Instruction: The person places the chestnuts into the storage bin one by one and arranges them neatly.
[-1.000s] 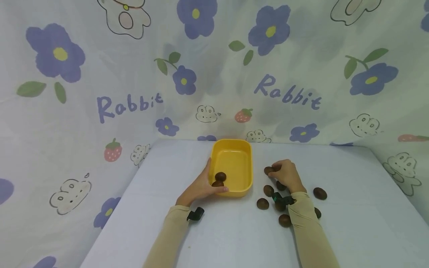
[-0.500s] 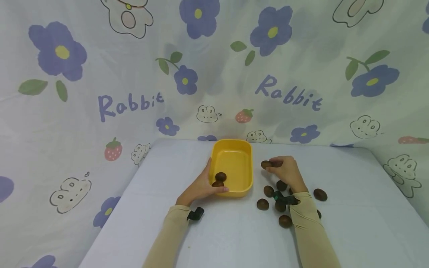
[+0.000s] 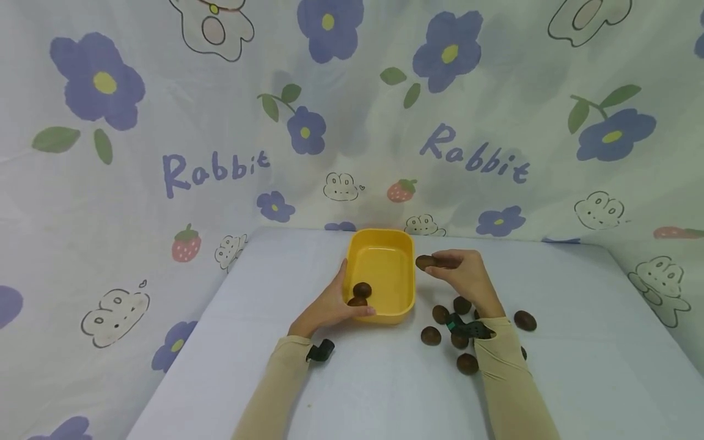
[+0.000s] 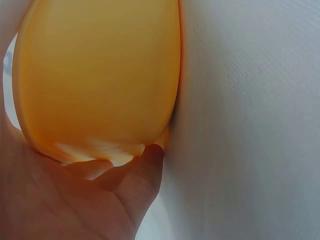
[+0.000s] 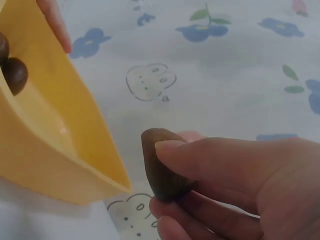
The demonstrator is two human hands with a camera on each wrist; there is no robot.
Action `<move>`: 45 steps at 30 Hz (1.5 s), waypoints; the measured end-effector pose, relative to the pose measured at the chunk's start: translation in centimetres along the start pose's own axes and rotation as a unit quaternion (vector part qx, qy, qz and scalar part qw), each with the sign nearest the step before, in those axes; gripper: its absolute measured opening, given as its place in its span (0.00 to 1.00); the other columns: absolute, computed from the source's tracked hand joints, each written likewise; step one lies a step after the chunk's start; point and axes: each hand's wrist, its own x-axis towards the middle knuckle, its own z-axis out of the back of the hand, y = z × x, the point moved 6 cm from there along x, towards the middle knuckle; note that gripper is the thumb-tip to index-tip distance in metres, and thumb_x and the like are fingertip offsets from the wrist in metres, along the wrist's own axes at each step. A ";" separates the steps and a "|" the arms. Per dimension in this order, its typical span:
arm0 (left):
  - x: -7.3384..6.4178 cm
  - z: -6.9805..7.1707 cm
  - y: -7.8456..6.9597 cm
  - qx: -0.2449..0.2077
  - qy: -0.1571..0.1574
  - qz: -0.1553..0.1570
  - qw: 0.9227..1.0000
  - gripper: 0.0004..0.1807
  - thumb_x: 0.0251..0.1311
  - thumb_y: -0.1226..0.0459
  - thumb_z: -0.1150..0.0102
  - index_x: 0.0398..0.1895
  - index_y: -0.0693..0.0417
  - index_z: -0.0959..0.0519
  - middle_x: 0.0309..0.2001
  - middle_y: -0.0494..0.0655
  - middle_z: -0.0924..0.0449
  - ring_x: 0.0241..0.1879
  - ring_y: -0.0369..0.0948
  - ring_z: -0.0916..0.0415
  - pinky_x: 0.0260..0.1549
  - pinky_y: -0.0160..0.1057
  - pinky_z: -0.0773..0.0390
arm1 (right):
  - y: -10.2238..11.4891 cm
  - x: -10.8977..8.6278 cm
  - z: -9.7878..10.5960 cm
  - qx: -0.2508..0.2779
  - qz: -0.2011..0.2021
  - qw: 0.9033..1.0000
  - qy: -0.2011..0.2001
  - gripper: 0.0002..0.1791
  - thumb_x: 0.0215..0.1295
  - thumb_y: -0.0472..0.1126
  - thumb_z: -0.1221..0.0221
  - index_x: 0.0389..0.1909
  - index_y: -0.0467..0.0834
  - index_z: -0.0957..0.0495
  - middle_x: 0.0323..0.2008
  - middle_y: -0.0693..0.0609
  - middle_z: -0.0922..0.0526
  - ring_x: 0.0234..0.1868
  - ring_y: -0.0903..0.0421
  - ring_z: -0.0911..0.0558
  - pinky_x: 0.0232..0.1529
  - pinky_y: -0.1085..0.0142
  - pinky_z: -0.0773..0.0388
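Observation:
My right hand (image 3: 466, 276) pinches a brown chestnut (image 5: 162, 172) between thumb and fingers, raised just right of a yellow plastic container (image 3: 387, 272). In the right wrist view the thumb lies on the chestnut's near face, with fingertips behind and below it. My left hand (image 3: 326, 310) grips the container at its near left corner, thumb along the near end and fingers against the left side. The left wrist view shows the fingers (image 4: 142, 180) bent against the container's outer wall. Two chestnuts (image 3: 362, 290) lie inside, in that same corner.
Several loose chestnuts (image 3: 431, 335) are scattered on the white table (image 3: 379, 391) below and around the right wrist, some partly hidden by the forearm. One chestnut (image 3: 525, 320) sits farther right. A printed curtain (image 3: 352, 110) stands behind the table, close to the container's far end.
The right hand has lifted the chestnut off the table area and carried it left and away from the person, towards the container's right rim. The left hand and container have stayed put.

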 end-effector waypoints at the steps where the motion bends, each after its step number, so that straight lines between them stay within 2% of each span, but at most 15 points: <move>1: 0.0 0.0 0.0 0.000 -0.001 -0.001 1.000 0.77 0.46 0.42 0.19 0.84 0.34 0.72 0.86 0.43 0.64 0.85 0.48 0.57 0.81 0.61 0.52 | 0.2 0.0 -0.1 0.002 0.004 1.000 0.002 0.29 0.61 0.48 0.27 0.60 0.39 0.18 0.56 0.39 0.13 0.57 0.42 0.13 0.61 0.48 0.16; 7: 0.2 0.0 0.1 0.000 -0.002 -0.007 1.000 0.78 0.44 0.40 0.19 0.84 0.35 0.72 0.86 0.44 0.64 0.85 0.48 0.57 0.81 0.61 0.52 | 1.2 -0.3 -0.9 0.020 0.017 1.000 0.016 0.26 0.60 0.46 0.26 0.58 0.40 0.16 0.54 0.41 0.11 0.54 0.45 0.12 0.60 0.48 0.16; 17: 0.5 0.0 0.4 0.013 -0.001 -0.027 1.000 0.80 0.42 0.36 0.20 0.84 0.37 0.73 0.86 0.44 0.65 0.85 0.47 0.57 0.82 0.59 0.52 | 2.3 -0.6 -3.3 0.015 0.041 0.998 0.051 0.24 0.59 0.44 0.25 0.54 0.39 0.14 0.49 0.41 0.09 0.47 0.47 0.10 0.55 0.51 0.13; 24: 0.5 0.1 0.4 0.012 -0.002 -0.034 0.999 0.79 0.43 0.36 0.21 0.84 0.37 0.73 0.86 0.44 0.66 0.85 0.47 0.58 0.82 0.59 0.51 | 2.9 -0.9 -5.5 -0.006 0.063 0.995 0.075 0.21 0.58 0.42 0.25 0.51 0.39 0.13 0.43 0.44 0.08 0.42 0.52 0.11 0.47 0.59 0.12; 31: 0.1 0.0 0.5 0.011 -0.002 -0.026 1.000 0.79 0.43 0.39 0.20 0.84 0.39 0.73 0.86 0.44 0.66 0.85 0.47 0.57 0.82 0.58 0.51 | 3.0 -1.2 -7.3 -0.017 0.090 0.991 0.100 0.18 0.56 0.40 0.24 0.47 0.37 0.12 0.40 0.45 0.09 0.38 0.56 0.12 0.40 0.64 0.12; 35: 0.2 0.0 0.3 0.013 -0.002 -0.028 1.000 0.79 0.44 0.38 0.20 0.84 0.39 0.73 0.86 0.44 0.66 0.85 0.48 0.57 0.82 0.59 0.50 | 3.0 -1.1 -7.8 -0.038 0.096 0.989 0.105 0.18 0.56 0.40 0.24 0.46 0.38 0.11 0.40 0.46 0.09 0.40 0.55 0.13 0.41 0.64 0.12; 42: 0.4 0.1 0.3 0.014 -0.005 -0.021 1.000 0.78 0.44 0.39 0.20 0.84 0.36 0.72 0.86 0.42 0.65 0.84 0.46 0.56 0.82 0.59 0.50 | 3.3 -1.0 -8.7 -0.087 0.112 0.984 0.106 0.14 0.55 0.37 0.24 0.43 0.39 0.10 0.39 0.49 0.09 0.43 0.54 0.14 0.53 0.52 0.14; 45: 0.4 0.1 0.4 0.011 -0.004 -0.022 1.000 0.78 0.44 0.39 0.20 0.85 0.37 0.72 0.86 0.41 0.65 0.84 0.45 0.56 0.82 0.58 0.50 | 3.5 -1.1 -9.3 -0.111 0.117 0.980 0.114 0.13 0.55 0.36 0.24 0.42 0.39 0.10 0.38 0.49 0.09 0.42 0.54 0.14 0.54 0.52 0.14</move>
